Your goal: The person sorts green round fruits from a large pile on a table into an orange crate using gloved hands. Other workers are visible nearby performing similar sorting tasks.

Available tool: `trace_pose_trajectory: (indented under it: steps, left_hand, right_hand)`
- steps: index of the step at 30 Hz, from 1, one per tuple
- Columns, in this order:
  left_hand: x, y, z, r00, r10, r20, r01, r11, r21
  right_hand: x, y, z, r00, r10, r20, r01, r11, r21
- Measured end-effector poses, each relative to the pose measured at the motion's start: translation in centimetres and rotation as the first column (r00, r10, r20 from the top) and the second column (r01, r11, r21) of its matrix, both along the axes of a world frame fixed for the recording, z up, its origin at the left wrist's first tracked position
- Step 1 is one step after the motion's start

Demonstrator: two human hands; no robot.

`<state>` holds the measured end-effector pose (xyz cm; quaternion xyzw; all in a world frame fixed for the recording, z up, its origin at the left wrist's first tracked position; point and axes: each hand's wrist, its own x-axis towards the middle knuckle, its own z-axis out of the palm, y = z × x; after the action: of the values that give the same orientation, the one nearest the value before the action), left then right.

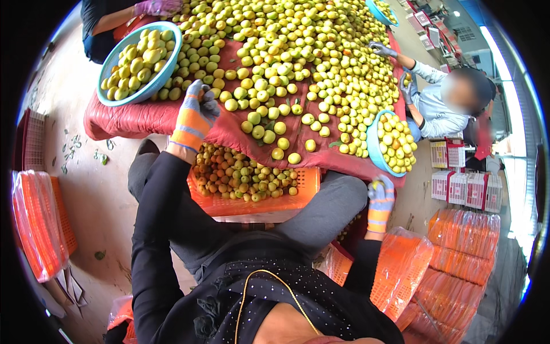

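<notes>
My left hand (196, 114), in an orange and grey striped glove, is raised over the near edge of the fruit-covered table. Its fingers curl around a small brownish jujube (201, 94), mostly hidden. Low on the right, beside my knee, my right hand (381, 202) wears a matching glove and grips a yellow-green jujube (377, 185). Many loose green jujubes (275, 86) spread over the red padded cover (129, 118). A blue basket (174, 64) of jujubes stands left of my left hand; another blue basket (373, 142) sits just above my right hand.
Between my knees, an orange crate (253, 206) holds browner jujubes. Across on the right, a person (438, 101) in grey gloves handles fruit. A purple-gloved hand (157, 7) is at the upper left. Plastic-wrapped orange crates (455, 266) stack at right, more crates (41, 223) at left.
</notes>
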<state>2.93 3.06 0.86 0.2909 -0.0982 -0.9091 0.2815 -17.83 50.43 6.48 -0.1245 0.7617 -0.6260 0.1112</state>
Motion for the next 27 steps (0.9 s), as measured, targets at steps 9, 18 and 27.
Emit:
trace_pose_trajectory:
  steps: [9, 18, 27]
  left_hand:
    - [-1.4, 0.3, -0.2, 0.989, 0.102, 0.107, -0.101, 0.995, -0.016]
    - [-4.1, -2.4, -4.5, 0.872, 0.224, 0.436, 0.097, 0.792, -0.602]
    - [-5.5, -0.2, -5.0, 0.854, 0.026, 0.520, 0.409, 0.585, -0.701]
  right_hand:
    - [-1.5, 6.6, 1.0, 0.768, 0.085, -0.635, 0.460, 0.617, 0.638]
    - [-3.6, -19.3, -10.2, 0.731, 0.419, -0.539, 0.094, 0.720, 0.687]
    - [5.3, -23.2, -9.8, 0.614, 0.649, -0.449, -0.171, 0.665, 0.727]
